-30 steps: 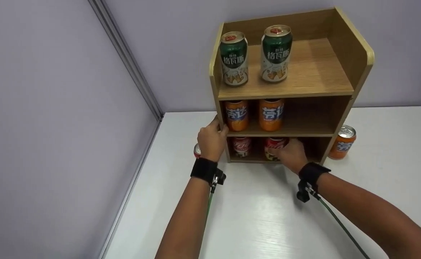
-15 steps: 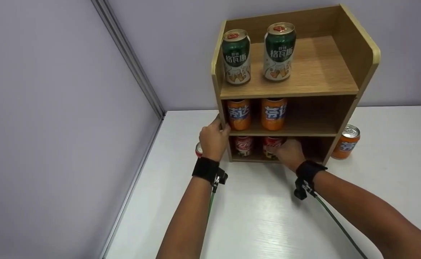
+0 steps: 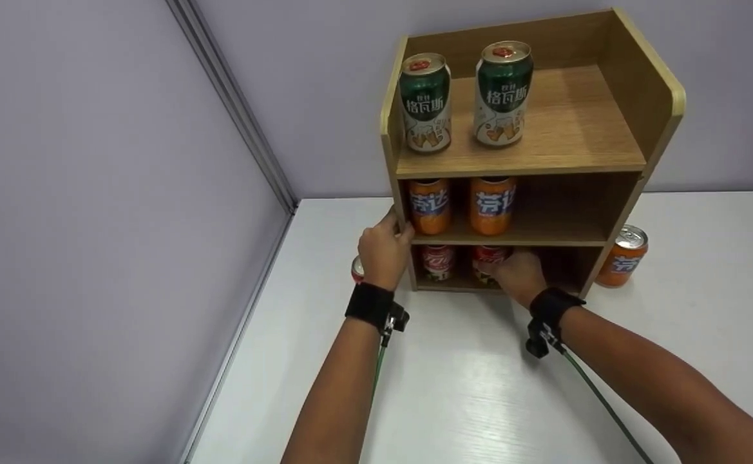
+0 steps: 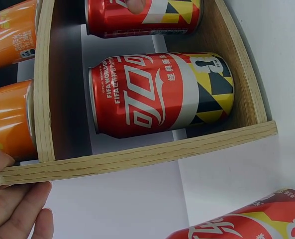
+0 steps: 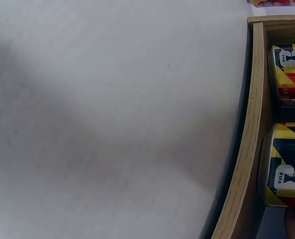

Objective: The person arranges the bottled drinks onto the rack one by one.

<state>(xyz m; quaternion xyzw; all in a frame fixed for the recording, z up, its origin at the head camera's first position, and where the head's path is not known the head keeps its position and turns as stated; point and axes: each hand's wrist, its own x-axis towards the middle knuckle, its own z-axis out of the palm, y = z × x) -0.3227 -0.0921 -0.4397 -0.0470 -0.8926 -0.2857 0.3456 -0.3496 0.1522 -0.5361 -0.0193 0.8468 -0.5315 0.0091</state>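
In the head view my left hand [image 3: 384,252] grips the left side panel of a small wooden shelf [image 3: 582,116], thumb inside and fingers outside. My right hand [image 3: 522,276] reaches into the bottom compartment and holds a red cola can [image 3: 487,255], which stands upright. A second red cola can [image 3: 438,263] stands left of it, by the side panel. The left wrist view shows this left can [image 4: 142,94] up close, with a fingertip [image 4: 136,4] on the held can beyond. Most of the right hand's fingers are hidden.
Two orange soda cans [image 3: 492,206] occupy the middle compartment; two green-and-white cans [image 3: 504,96] stand on top. Outside, another orange can [image 3: 622,256] stands at the right and a red can [image 3: 357,269] at the left, partly behind my hand. Walls border the white table [image 3: 453,386].
My right hand has shifted the held red can slightly left and deeper into the bottom compartment. The left hand keeps its grip on the panel. The head view has moved a little.
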